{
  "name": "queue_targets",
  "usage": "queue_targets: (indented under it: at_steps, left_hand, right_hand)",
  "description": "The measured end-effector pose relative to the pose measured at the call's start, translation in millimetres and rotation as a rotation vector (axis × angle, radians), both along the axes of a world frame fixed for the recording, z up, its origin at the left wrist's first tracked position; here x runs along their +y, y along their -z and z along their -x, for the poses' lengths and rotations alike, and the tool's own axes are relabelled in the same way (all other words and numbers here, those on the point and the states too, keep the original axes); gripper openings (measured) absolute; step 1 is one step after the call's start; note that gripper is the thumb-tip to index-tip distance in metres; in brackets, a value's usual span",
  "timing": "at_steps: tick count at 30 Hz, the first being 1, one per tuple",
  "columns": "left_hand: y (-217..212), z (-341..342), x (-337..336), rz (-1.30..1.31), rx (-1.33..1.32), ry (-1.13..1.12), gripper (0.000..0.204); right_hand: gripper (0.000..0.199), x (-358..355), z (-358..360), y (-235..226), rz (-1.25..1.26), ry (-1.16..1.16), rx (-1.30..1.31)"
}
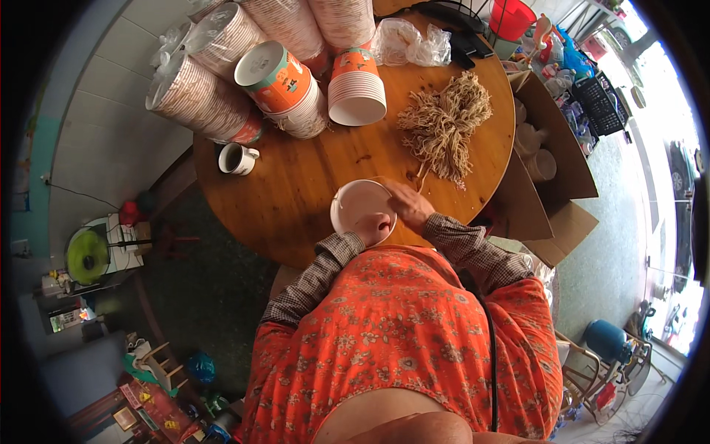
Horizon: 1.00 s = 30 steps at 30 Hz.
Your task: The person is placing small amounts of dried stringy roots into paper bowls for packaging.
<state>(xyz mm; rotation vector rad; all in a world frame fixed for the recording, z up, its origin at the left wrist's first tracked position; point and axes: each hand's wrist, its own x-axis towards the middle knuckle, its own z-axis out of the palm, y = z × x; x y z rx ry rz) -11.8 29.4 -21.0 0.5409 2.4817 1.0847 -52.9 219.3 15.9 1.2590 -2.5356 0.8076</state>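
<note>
A white paper bucket (355, 198) is at the near edge of the round wooden table, its open mouth facing up at me. My left hand (370, 226) is curled over the near side of its mouth, with some fingers inside. Against the right side of the rim, my right hand (411, 207) has its fingers bent along the wall. A thin strand seems to run near those fingertips, too fine to make out. Beyond my right hand lies a bundle of beige twisted cords (450, 122), one end trailing toward me.
Stacked paper buckets (203, 96) crowd the far left of the table (296, 200), some with orange printed sides (285, 81). A mug of dark liquid (238, 159) stands at the left edge. Clear plastic bags (410, 43) lie at the back. An open cardboard box (562, 177) holding buckets stands right.
</note>
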Motion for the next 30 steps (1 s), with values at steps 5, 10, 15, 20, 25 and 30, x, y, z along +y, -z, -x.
queue_targets:
  at_steps: [5,10,15,20,25,30]
  left_hand:
    - [-11.1,-5.0,-17.9,0.066,-0.016,-0.097,0.018]
    - [-36.2,4.5,-41.9,-0.370,-0.309,-0.376,0.011]
    - [-33.0,1.6,-46.3,-0.766,-0.677,-0.562,0.013]
    - [-29.4,-3.7,-35.7,-0.859,-0.658,-0.613,0.015]
    - [-14.7,-11.5,-33.5,-0.652,-0.469,-0.516,0.010]
    - [-30.3,-9.0,-27.8,-0.502,-0.492,-0.477,0.013]
  right_hand:
    - [0.019,-18.2,-9.0,-4.6,-0.203,-0.167,-0.094]
    - [0.018,-22.6,-17.6,2.5,-0.008,0.037,-0.343]
    - [0.016,-37.0,-24.6,5.9,0.094,0.088,-0.493]
    - [0.014,-41.8,-26.8,19.8,0.238,0.163,-0.515]
    - [0.014,-43.8,-28.4,20.6,0.225,0.207,-0.556]
    - [0.015,-39.1,-24.5,15.7,0.215,0.161,-0.586]
